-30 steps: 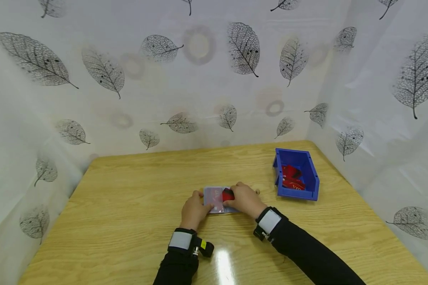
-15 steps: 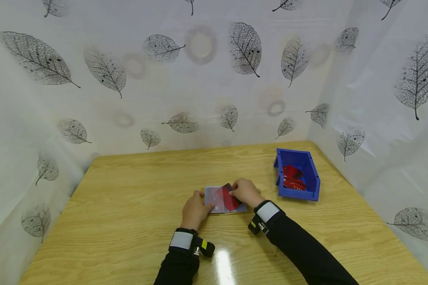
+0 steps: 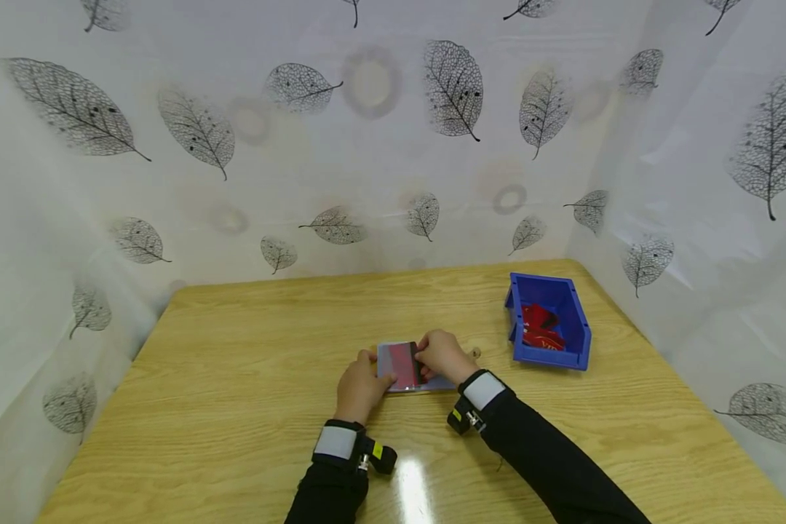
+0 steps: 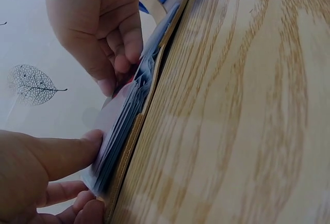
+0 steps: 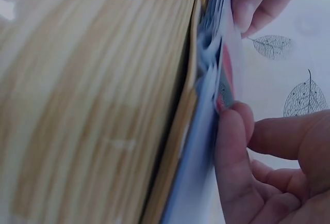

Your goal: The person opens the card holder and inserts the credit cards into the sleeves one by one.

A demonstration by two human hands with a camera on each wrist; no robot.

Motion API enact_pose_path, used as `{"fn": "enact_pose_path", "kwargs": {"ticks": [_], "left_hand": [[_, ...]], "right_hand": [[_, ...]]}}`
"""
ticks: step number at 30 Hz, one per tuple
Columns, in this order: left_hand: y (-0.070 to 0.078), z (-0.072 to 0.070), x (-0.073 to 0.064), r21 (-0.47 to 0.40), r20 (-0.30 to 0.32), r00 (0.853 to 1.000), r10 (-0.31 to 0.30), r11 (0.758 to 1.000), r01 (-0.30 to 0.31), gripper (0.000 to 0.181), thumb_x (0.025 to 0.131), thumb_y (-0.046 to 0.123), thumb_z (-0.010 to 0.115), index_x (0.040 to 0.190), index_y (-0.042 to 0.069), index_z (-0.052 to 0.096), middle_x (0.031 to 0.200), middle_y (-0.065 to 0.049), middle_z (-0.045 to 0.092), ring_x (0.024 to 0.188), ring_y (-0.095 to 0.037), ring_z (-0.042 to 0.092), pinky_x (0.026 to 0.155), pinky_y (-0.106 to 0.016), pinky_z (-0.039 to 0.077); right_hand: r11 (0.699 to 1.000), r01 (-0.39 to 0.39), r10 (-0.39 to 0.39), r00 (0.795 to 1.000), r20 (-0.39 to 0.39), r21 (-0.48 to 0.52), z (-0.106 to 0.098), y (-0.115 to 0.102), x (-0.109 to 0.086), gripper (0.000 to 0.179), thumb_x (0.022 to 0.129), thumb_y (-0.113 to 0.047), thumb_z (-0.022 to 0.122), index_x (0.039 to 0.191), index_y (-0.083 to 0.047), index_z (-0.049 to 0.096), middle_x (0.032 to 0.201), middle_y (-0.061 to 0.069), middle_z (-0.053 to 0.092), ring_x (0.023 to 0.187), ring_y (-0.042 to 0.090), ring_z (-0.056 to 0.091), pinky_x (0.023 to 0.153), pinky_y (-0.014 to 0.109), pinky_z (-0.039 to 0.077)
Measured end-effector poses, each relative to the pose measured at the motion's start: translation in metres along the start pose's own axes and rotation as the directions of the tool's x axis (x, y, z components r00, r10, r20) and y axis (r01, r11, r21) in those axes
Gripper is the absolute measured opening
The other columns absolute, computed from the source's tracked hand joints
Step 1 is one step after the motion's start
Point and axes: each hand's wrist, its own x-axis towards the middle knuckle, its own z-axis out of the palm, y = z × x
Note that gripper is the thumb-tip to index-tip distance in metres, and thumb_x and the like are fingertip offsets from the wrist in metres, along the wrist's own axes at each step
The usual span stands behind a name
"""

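Card holder [image 3: 383,364] lies open on the desk [image 3: 236,400]; the left hand [image 3: 359,386] grasps its left end, thumb on top of the stacked clear sleeves [image 4: 116,131]. Right hand [image 3: 447,356], over the holder's right half, pinches the dark-striped edge of a red card [image 3: 402,364], which lies on the holder's left half, apparently mostly under clear plastic, though its depth is hard to judge. Blue bin [image 3: 550,356], containing more red cards [image 3: 542,333], stands beyond the holder and to its right, well apart.
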Motion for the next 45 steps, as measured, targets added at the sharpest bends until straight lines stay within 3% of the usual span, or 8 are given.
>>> {"fn": "enact_pose_path", "kwargs": {"ticks": [7, 16, 22, 28, 34, 37, 42, 45], "left_hand": [[0.002, -0.001, 0.000, 0.005, 0.003, 1.000, 0.000, 1.000, 0.000, 0.049, 0.079, 0.025, 0.081, 0.113, -0.002, 0.058, 0.091, -0.018, 0.066, 0.085, -0.033, 0.063, 0.074, -0.046, 0.048], [0.004, 0.000, 0.001, 0.016, 0.014, 1.000, -0.019, 1.000, 0.019, 0.049, 0.079, 0.025, 0.080, 0.113, -0.001, 0.057, 0.093, -0.020, 0.066, 0.087, -0.034, 0.063, 0.075, -0.046, 0.048], [0.003, 0.001, 0.003, 0.022, 0.004, 1.000, 0.004, 1.000, -0.004, 0.044, 0.081, 0.023, 0.079, 0.110, -0.001, 0.057, 0.097, -0.022, 0.066, 0.090, -0.037, 0.063, 0.076, -0.048, 0.047], [0.000, 0.000, 0.003, 0.040, 0.024, 0.999, 0.039, 0.998, -0.040, 0.041, 0.083, 0.023, 0.077, 0.112, -0.001, 0.059, 0.102, -0.022, 0.065, 0.094, -0.038, 0.063, 0.078, -0.049, 0.048], [-0.001, -0.006, 0.002, 0.024, 0.034, 0.998, 0.053, 0.998, -0.054, 0.050, 0.084, 0.028, 0.076, 0.118, -0.003, 0.060, 0.110, -0.023, 0.066, 0.099, -0.037, 0.063, 0.081, -0.048, 0.049], [-0.001, -0.007, 0.002, 0.030, 0.030, 0.999, 0.042, 0.999, -0.043, 0.048, 0.083, 0.027, 0.077, 0.116, -0.003, 0.060, 0.109, -0.022, 0.066, 0.097, -0.036, 0.064, 0.079, -0.047, 0.049], [0.001, -0.007, 0.002, 0.036, 0.047, 0.999, 0.009, 0.999, -0.011, 0.046, 0.081, 0.026, 0.079, 0.114, -0.001, 0.060, 0.105, -0.022, 0.067, 0.093, -0.035, 0.064, 0.074, -0.046, 0.049], [0.002, -0.005, 0.003, 0.044, 0.039, 0.999, 0.014, 0.999, -0.016, 0.047, 0.081, 0.026, 0.079, 0.113, -0.001, 0.059, 0.101, -0.022, 0.067, 0.091, -0.035, 0.064, 0.072, -0.047, 0.049]], "right_hand": [[0.992, 0.047, -0.049, 0.999, -0.017, -0.116, 0.000, -0.002, -0.001, 0.019, 0.088, -0.003, 0.067, 0.105, 0.005, 0.065, 0.076, 0.008, 0.064, 0.057, 0.016, 0.061, 0.048, 0.026, 0.052], [0.999, 0.034, -0.034, 0.999, 0.017, 0.036, 0.004, -0.005, -0.003, 0.035, 0.087, -0.001, 0.066, 0.119, 0.011, 0.058, 0.078, 0.012, 0.066, 0.056, 0.016, 0.064, 0.051, 0.028, 0.054], [0.994, 0.093, -0.093, 0.996, 0.004, -0.063, 0.006, -0.010, -0.006, 0.032, 0.090, -0.010, 0.064, 0.118, 0.007, 0.064, 0.089, 0.013, 0.068, 0.058, 0.014, 0.065, 0.052, 0.026, 0.053], [0.987, 0.148, -0.147, 0.989, 0.013, -0.063, 0.011, -0.009, -0.007, 0.031, 0.091, -0.011, 0.063, 0.116, 0.007, 0.066, 0.100, 0.017, 0.069, 0.068, 0.018, 0.068, 0.057, 0.027, 0.055], [0.953, 0.251, -0.255, 0.967, -0.001, -0.168, 0.018, -0.009, -0.008, 0.022, 0.088, -0.012, 0.065, 0.102, 0.004, 0.071, 0.090, 0.013, 0.069, 0.070, 0.018, 0.065, 0.060, 0.026, 0.050], [0.964, 0.248, -0.247, 0.969, 0.023, -0.093, 0.019, -0.006, -0.009, 0.023, 0.089, -0.010, 0.064, 0.104, 0.007, 0.069, 0.085, 0.014, 0.067, 0.068, 0.020, 0.066, 0.059, 0.027, 0.052], [0.979, 0.163, -0.175, 0.980, 0.092, 0.125, 0.014, 0.003, -0.011, 0.036, 0.094, -0.007, 0.059, 0.124, 0.013, 0.057, 0.101, 0.019, 0.066, 0.074, 0.024, 0.070, 0.064, 0.031, 0.057], [0.974, 0.145, -0.168, 0.978, 0.123, 0.176, 0.003, 0.005, -0.014, 0.040, 0.096, -0.009, 0.057, 0.130, 0.011, 0.052, 0.111, 0.021, 0.063, 0.079, 0.025, 0.069, 0.067, 0.033, 0.057]]}}
